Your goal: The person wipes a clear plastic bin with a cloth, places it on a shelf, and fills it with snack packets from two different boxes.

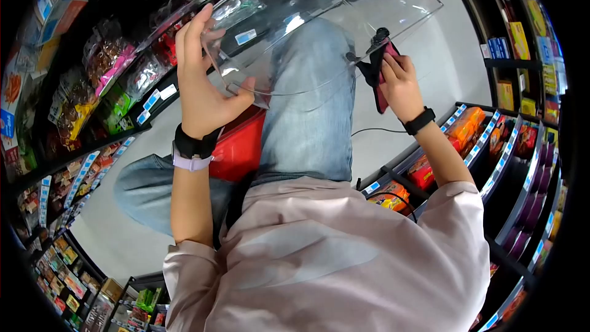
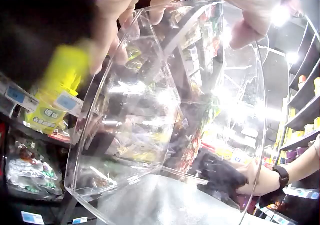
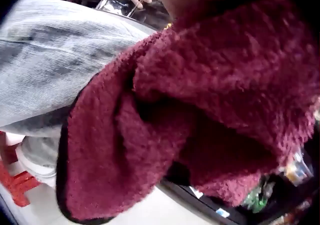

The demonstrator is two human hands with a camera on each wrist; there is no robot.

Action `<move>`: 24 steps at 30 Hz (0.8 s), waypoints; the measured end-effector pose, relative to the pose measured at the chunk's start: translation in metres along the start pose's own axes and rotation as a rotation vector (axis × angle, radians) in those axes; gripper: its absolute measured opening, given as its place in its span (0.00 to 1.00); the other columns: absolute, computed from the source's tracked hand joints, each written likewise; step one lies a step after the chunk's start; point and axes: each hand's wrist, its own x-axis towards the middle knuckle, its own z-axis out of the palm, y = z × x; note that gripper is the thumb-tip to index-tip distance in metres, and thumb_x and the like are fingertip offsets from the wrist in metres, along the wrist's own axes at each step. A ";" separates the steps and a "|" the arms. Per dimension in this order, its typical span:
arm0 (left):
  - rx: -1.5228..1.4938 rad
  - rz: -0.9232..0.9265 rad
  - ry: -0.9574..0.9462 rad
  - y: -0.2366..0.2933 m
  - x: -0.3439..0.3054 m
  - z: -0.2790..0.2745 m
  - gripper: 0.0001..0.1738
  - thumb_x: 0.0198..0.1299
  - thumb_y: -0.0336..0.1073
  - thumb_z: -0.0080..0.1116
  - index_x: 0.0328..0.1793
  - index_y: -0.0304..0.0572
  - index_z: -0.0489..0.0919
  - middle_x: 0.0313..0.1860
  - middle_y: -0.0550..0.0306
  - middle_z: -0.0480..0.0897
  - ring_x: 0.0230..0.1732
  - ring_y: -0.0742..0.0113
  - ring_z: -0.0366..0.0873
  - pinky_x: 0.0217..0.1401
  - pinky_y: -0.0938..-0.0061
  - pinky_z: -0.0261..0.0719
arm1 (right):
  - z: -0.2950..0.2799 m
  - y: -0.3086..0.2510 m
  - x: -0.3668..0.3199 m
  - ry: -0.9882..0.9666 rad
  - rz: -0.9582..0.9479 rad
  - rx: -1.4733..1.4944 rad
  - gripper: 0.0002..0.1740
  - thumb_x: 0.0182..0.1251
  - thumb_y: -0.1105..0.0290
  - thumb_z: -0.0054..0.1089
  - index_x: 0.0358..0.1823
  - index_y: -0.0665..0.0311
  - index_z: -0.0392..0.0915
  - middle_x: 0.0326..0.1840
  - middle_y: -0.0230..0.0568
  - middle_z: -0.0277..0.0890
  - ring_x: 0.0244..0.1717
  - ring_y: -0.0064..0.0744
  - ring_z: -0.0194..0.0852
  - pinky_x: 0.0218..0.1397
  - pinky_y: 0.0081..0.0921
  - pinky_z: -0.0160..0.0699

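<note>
Currently: left hand point(image 1: 203, 86) clamps the clear bin point(image 1: 319, 31) by its left wall, fingers spread behind, thumb in front. Bin is held up over the knees, between the shelf rows. Right hand point(image 1: 402, 83) bunches a dark red cloth point(image 1: 381, 98) against the bin's right edge. Suggest bracing firmly with the left, flattening the cloth and wiping lightly so the thin wall doesn't flex.

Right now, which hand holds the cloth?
The right hand, gripping the maroon cloth at the clear bin; the left hand grips only the bin.
</note>
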 end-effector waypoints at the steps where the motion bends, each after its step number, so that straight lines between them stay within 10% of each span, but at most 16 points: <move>1: -0.012 -0.001 0.008 -0.001 0.001 -0.001 0.49 0.31 0.24 0.60 0.68 0.47 0.58 0.57 0.52 0.61 0.54 0.58 0.68 0.59 0.65 0.67 | -0.001 -0.001 -0.007 0.012 0.041 0.008 0.22 0.37 0.79 0.58 0.41 0.69 0.74 0.47 0.48 0.73 0.45 0.50 0.65 0.51 0.36 0.68; 8: -0.299 -0.170 0.071 -0.030 -0.009 -0.012 0.48 0.35 0.23 0.58 0.69 0.43 0.53 0.60 0.53 0.62 0.57 0.62 0.66 0.59 0.68 0.66 | -0.007 0.007 -0.079 -0.145 0.536 0.272 0.05 0.43 0.78 0.53 0.22 0.72 0.67 0.23 0.55 0.70 0.33 0.55 0.66 0.36 0.42 0.70; 11: -0.452 -0.220 0.098 -0.038 -0.019 -0.010 0.48 0.37 0.24 0.59 0.70 0.42 0.52 0.63 0.52 0.60 0.59 0.62 0.65 0.60 0.69 0.64 | -0.030 -0.004 -0.079 -0.091 0.969 0.668 0.04 0.52 0.78 0.49 0.23 0.72 0.69 0.18 0.39 0.69 0.29 0.30 0.70 0.27 0.28 0.68; 17: -0.534 -0.220 0.131 -0.037 -0.025 -0.006 0.50 0.37 0.27 0.63 0.70 0.41 0.51 0.66 0.51 0.57 0.59 0.61 0.65 0.62 0.68 0.62 | -0.044 -0.018 -0.030 0.162 1.330 2.080 0.11 0.64 0.74 0.40 0.43 0.69 0.71 0.43 0.40 0.75 0.42 0.30 0.75 0.48 0.28 0.75; 24: -0.274 -0.102 0.108 -0.019 -0.029 -0.003 0.53 0.32 0.30 0.66 0.69 0.40 0.52 0.61 0.51 0.58 0.58 0.58 0.64 0.62 0.63 0.61 | -0.008 -0.028 0.025 0.055 1.324 1.968 0.16 0.65 0.68 0.49 0.49 0.72 0.69 0.48 0.44 0.74 0.47 0.33 0.74 0.52 0.30 0.74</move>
